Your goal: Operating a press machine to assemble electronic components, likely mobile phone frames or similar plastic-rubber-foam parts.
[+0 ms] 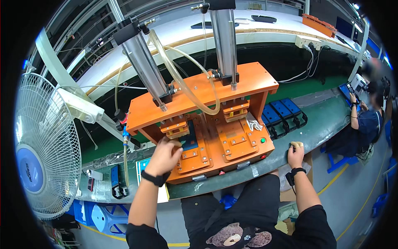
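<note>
Probably Aligning Under Pneumatic Press (201, 85)

The left hand (166, 157) is at the blue-black panel (190, 143) on the left fixture (193, 162); the right hand (296, 155) is curled near the green bench (321, 118). Whether either grasps, I cannot tell. Next move calls for fingers clear.

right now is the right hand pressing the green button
No, the right hand is right of the orange press, clear of its green button.

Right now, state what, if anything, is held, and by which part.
Left hand: at the blue panel, left side; whether it grips cannot be told. Right hand: nothing visible held.
</note>
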`<state>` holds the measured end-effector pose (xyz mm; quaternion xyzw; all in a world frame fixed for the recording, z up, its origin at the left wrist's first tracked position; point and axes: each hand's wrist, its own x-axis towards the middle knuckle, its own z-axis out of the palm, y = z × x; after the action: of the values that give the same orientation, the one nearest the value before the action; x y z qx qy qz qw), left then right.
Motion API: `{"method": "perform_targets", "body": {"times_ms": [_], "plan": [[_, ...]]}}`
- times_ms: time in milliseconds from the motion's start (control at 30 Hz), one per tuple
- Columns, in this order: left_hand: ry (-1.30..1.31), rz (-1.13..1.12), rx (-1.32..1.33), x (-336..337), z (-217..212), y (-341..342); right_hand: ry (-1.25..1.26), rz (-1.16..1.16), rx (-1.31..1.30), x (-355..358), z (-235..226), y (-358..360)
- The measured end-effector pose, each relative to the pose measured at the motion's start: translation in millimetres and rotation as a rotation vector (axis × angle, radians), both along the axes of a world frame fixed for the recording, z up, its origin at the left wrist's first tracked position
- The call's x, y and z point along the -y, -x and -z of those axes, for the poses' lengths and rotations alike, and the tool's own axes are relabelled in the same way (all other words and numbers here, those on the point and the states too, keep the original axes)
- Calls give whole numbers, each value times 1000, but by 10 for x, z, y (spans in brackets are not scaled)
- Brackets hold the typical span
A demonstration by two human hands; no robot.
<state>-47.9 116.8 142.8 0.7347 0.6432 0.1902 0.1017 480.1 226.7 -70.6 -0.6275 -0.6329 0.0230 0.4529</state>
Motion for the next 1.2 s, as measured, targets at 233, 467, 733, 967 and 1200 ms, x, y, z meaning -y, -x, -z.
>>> {"method": "perform_targets", "body": {"times_ms": [233, 467, 733, 967, 1200], "plan": [[-167, 24, 47, 384, 360, 33, -10, 17, 137, -44, 10, 24], [-414, -291, 437, 619, 787, -68, 103, 45, -102, -218, 92, -37], [-576, -532, 600, 763, 1227, -35, 69, 99, 55, -160, 31, 287], [-624, -580, 1019, 668, 1595, -119, 56, 135, 31, -156, 6, 157], [-740, -553, 1341, 582, 1614, -212, 64, 196, -527, -665, 183, -137]]}}
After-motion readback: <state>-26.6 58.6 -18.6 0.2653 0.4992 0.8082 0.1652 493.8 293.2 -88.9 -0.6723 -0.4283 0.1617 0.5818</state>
